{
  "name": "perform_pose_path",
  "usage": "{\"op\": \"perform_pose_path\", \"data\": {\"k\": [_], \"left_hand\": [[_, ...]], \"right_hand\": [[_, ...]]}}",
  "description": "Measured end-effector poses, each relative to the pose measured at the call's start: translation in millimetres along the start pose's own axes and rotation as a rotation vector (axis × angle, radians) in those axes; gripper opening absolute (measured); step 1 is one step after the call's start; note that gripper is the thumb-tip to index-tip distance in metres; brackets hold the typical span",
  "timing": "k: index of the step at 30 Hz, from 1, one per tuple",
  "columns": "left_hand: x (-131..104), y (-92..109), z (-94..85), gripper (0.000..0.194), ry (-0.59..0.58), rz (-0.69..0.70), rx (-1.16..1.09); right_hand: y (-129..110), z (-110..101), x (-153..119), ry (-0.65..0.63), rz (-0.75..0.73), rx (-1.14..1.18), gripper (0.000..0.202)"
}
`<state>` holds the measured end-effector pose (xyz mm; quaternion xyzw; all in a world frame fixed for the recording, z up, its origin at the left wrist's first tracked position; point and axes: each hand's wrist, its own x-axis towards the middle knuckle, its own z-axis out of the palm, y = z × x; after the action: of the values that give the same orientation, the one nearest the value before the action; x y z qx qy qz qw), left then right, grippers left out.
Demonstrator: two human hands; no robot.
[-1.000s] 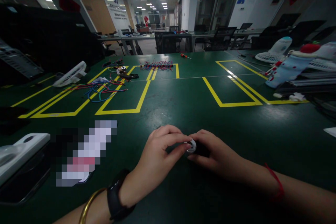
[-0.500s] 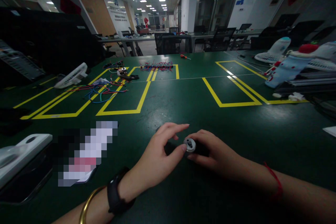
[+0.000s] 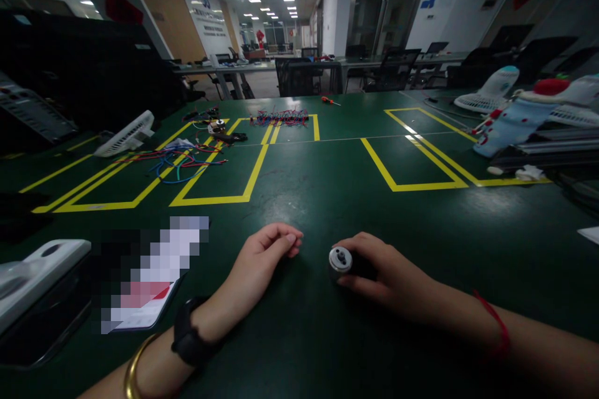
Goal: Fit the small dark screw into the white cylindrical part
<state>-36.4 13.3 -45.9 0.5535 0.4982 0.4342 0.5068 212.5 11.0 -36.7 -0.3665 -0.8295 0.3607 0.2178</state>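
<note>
A small metal cylinder point(image 3: 340, 259) with a shaft and dark holes on its top face stands upright on the green table point(image 3: 318, 193). My right hand point(image 3: 381, 268) grips it from the right, thumb and fingers around its side. To the left of the cylinder and apart from it, my left hand point(image 3: 271, 249) is closed, thumb pressed against the fingertips. Whatever the left fingers hold, if anything, is too small or hidden to make out.
A phone point(image 3: 154, 299), partly pixelated, lies at left beside a white device point(image 3: 51, 262). Coloured wires point(image 3: 187, 162), a white fan point(image 3: 126, 134) and an orange screwdriver point(image 3: 328, 100) are farther back. A blue bottle point(image 3: 510, 124) stands at right.
My left hand has moved left, away from the cylinder, and its fingers have closed together. My right hand has stayed around the cylinder, nearly in place.
</note>
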Motion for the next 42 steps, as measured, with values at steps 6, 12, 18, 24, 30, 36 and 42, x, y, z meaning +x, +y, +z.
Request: {"op": "perform_pose_path", "data": {"k": [6, 12, 18, 24, 30, 36, 42], "left_hand": [[-7.0, 9.3, 6.9, 0.012, -0.044, 0.028, 0.086], [-12.4, 25.1, 24.2, 0.017, -0.139, 0.244, 0.312], [-10.7, 36.1, 35.7, 0.012, -0.191, 0.317, 0.349], [-6.0, 31.2, 16.2, 0.014, -0.104, 0.324, 0.352], [-7.5, 8.4, 0.5, 0.018, -0.168, 0.264, 0.661], [-10.5, 2.4, 6.4, 0.02, -0.158, 0.243, 0.854], [-7.5, 3.8, -0.7, 0.027, -0.162, 0.242, 0.75]], "right_hand": [[-2.1, -0.6, 0.5, -0.006, 0.008, -0.003, 0.036], [0.0, 1.7, 2.5, 0.004, -0.032, -0.026, 0.035], [4.2, 4.9, 2.9, 0.014, -0.063, -0.065, 0.034], [1.6, 3.1, 3.1, 0.011, -0.029, -0.061, 0.035], [-0.7, 1.3, 2.5, -0.007, -0.01, -0.037, 0.035], [-0.2, 1.6, 2.8, -0.007, -0.003, -0.042, 0.035], [-0.3, 1.1, 1.7, -0.014, 0.004, -0.03, 0.036]]}}
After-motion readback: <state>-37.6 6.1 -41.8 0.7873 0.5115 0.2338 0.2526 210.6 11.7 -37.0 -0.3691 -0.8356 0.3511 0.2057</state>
